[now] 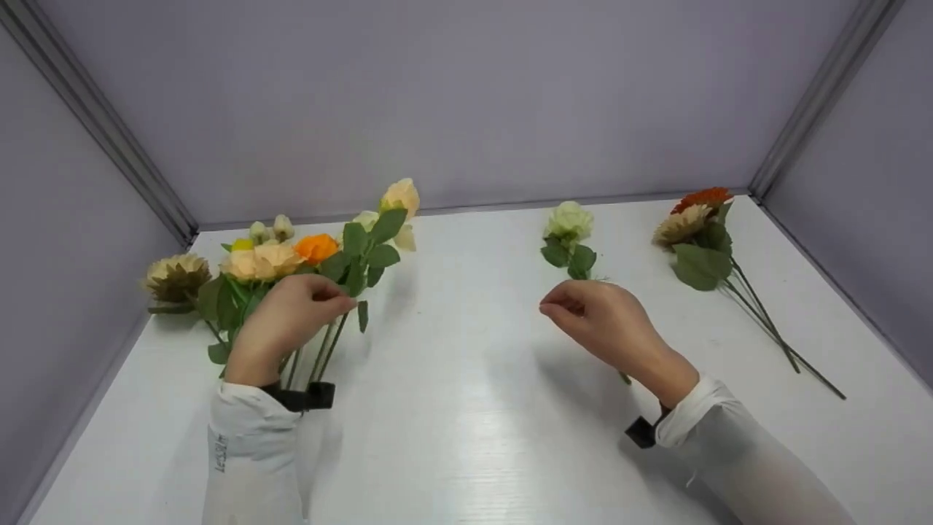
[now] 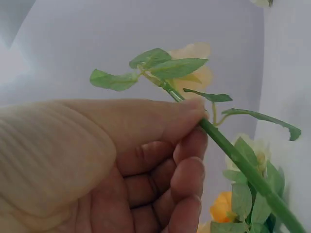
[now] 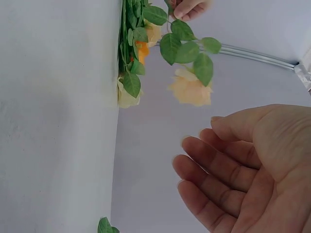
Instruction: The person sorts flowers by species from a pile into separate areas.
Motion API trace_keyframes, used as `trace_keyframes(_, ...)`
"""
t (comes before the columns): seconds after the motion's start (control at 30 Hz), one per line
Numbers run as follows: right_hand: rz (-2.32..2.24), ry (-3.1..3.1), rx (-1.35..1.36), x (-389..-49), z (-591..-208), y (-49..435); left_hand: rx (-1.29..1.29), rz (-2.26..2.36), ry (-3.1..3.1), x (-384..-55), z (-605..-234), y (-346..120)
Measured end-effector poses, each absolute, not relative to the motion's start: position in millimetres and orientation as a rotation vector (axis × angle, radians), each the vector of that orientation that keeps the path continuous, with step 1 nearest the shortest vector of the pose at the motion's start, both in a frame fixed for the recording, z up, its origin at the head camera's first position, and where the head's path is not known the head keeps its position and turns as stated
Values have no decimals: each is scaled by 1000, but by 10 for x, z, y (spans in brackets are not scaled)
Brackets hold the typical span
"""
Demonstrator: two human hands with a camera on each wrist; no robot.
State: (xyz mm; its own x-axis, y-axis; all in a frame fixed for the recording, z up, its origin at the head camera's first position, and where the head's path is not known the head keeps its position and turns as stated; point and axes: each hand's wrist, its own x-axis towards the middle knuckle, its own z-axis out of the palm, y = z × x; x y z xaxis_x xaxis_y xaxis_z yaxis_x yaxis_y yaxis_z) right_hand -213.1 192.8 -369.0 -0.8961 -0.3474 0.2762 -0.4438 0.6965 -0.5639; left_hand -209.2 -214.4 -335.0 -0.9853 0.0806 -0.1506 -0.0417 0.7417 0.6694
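My left hand (image 1: 288, 321) pinches the green stem (image 2: 248, 172) of a peach rose (image 1: 401, 197) between thumb and fingertips. The rose tilts up and away, its leaves (image 1: 368, 240) spreading just above the fingers. In the right wrist view this peach rose (image 3: 191, 90) hangs clear of the table. My right hand (image 1: 605, 321) is held over the table with loosely bent fingers and nothing in them. Just beyond it lies a pale green flower (image 1: 570, 222), its stem partly hidden by that hand.
Beneath the left hand lies a bunch with peach flowers (image 1: 262, 261), an orange flower (image 1: 316, 249) and a beige flower (image 1: 176, 277). A red-orange flower (image 1: 703, 198) and another beige flower (image 1: 681, 224) lie at the right. Grey panels (image 1: 466, 109) enclose the white table (image 1: 452, 408).
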Motion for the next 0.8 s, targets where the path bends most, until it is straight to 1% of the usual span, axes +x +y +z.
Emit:
trace_keyframes(0.13, 1003, -2735, 627, -2106, -3654, 1931, 85, 1317, 2722, -2074, -3279, -1999)
trace_keyframes(0.27, 1045, -2669, 633, -2072, -3612, 1913, 203, 1615, 2658, -2079, -3271, -1762)
trace_keyframes(0.5, 1134, -2482, 790, -1967, -3574, 1810, 438, 2150, 2400, -2038, -3348, -1183)
trace_keyframes(0.63, 1240, -2409, 894, -1894, -3585, 1736, 497, 2285, 2292, -1987, -3419, -876)
trace_keyframes(0.8, 1305, -2391, 952, -1836, -3622, 1666, 552, 2314, 2236, -1898, -3473, -649)
